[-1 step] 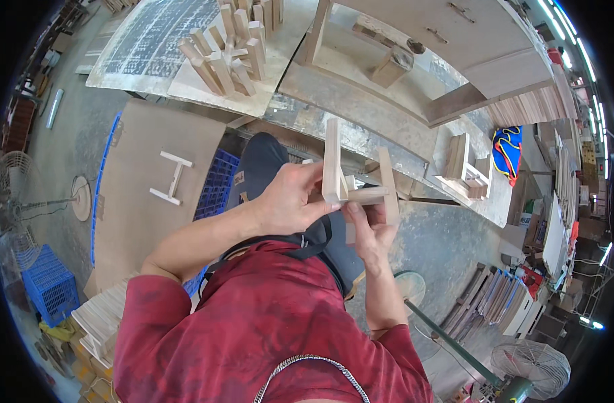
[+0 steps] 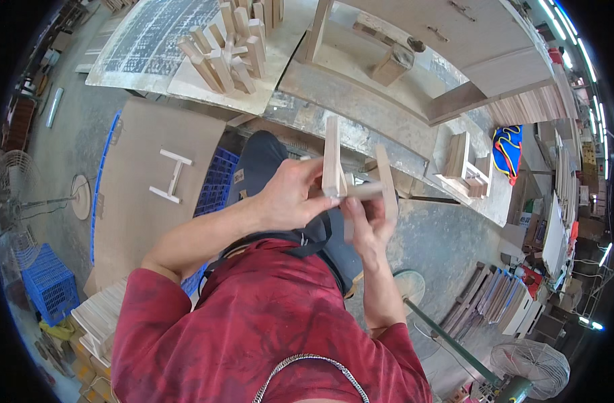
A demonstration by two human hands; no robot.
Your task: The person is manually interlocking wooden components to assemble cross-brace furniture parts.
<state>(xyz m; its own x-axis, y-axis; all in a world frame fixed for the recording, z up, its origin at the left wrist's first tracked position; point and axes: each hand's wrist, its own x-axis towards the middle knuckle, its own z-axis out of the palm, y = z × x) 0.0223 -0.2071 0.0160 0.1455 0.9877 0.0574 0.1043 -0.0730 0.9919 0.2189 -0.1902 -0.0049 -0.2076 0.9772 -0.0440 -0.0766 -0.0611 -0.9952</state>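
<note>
One H-shaped frame of pale wood point(image 2: 366, 192) is being held in mid-air in front of one red patterned short-sleeved shirt point(image 2: 273, 302). Two straight bars are being joined by one short crossbar, whose ends are being blurred, so the fit cannot be told. The left bar is being pinched between the thumb and fingers of the left hand point(image 2: 292, 195). By the right hand point(image 2: 371, 225), thumb up and fingers curled, the right bar and crossbar are being gripped.

At the left, one second H-shaped piece of pale wood point(image 2: 173, 176) is being supported, flat, by one brown rectangular sheet point(image 2: 132, 154). Beyond it, more than ten upright pale wooden blocks point(image 2: 219, 69) are being kept clustered on one pale board point(image 2: 186, 84); their exact number is being hidden by overlap. One blue bag with yellow cords point(image 2: 507, 154) is being kept at the far right.
</note>
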